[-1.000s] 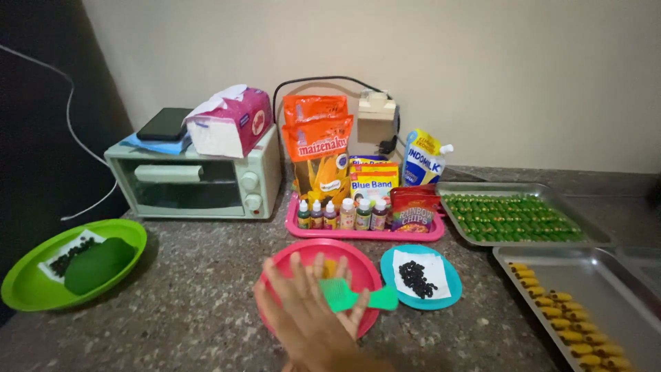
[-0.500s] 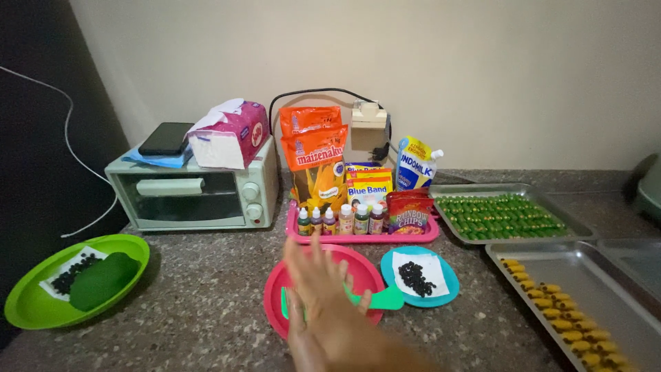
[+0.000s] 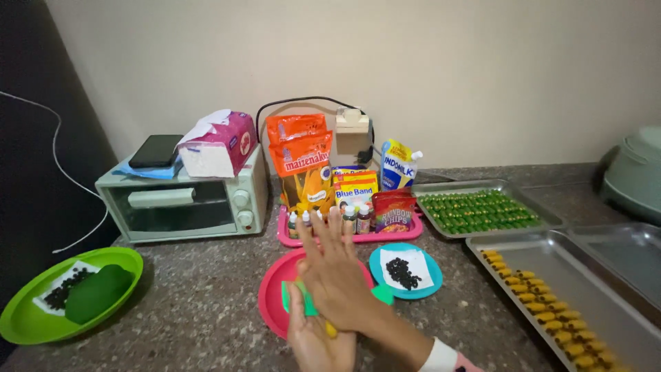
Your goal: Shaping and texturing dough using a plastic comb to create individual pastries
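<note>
Two bare hands meet palm to palm above the round pink plastic plate (image 3: 270, 303), where half a second ago only one hand showed over it; rolling or flattening between the palms is judged to be in hand. The right hand (image 3: 337, 275) lies on top, fingers straight and spread, its grip not closed. The left hand (image 3: 313, 341) lies beneath, palm up and likewise flat. A small piece of soft yellow dough (image 3: 331, 329) is sandwiched between them, only its edge showing. A thin, flat green sheet (image 3: 381, 295) lies on the plate under the hands, its corners sticking out on both sides. Just beside, a round blue plastic saucer (image 3: 377, 265) carries small black bits (image 3: 403, 273) on white paper. The speckled grey stone table (image 3: 193, 303) looks hard and slightly glossy.
</note>
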